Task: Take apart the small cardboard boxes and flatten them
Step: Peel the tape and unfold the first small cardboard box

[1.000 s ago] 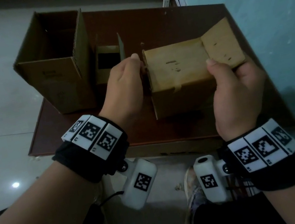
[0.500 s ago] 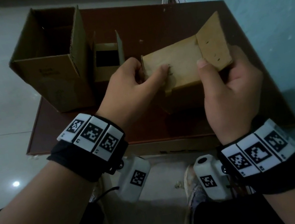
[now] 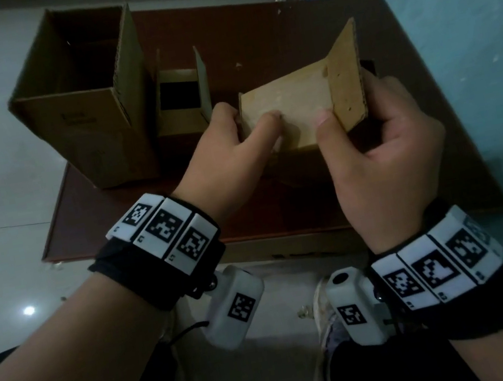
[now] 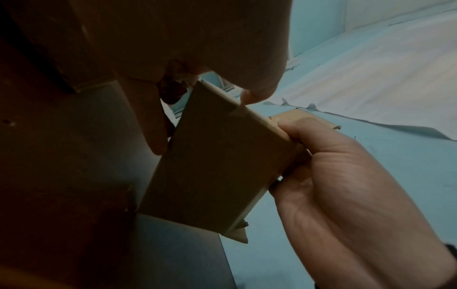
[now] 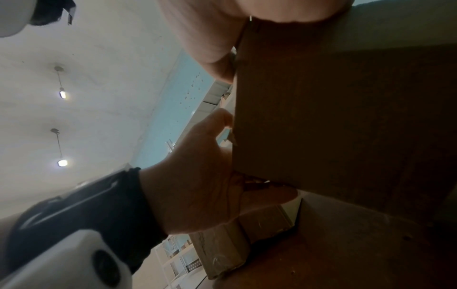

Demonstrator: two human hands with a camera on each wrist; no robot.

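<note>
Landmark: the held small box [image 3: 291, 116], raised above the brown surface [image 3: 268, 46], roughly over its middle

Far left of it, a large open carton [image 3: 83, 119] stands upright on the surface; a dark print on its front wall is too blurred to read. Just right of the carton, between it and the held box, a second small box [image 3: 180, 102] stands with flaps up, not yet taken apart

Left hand [image 3: 230, 153] at the held box's left edge: thumb flat on the top panel, other fingers curled round behind the edge – grip pinching the box

Held box: plain tan corrugated board, no label or print legible, a few dark specks only. One flap [image 3: 345, 73] stands up at its right end

Right hand [image 3: 383, 163] at the box's right end: thumb on the top panel beside the flap's fold, fingers wrapped behind – grip clamped on the box

Handling, judged: light, fairly stiff along the panels, weak at the creases; should collapse if pushed at opposite corners. Best held at panel edges near the folds, as now. Board may tear at the seams if forced. Wrist markers carry square codes, no words
</note>
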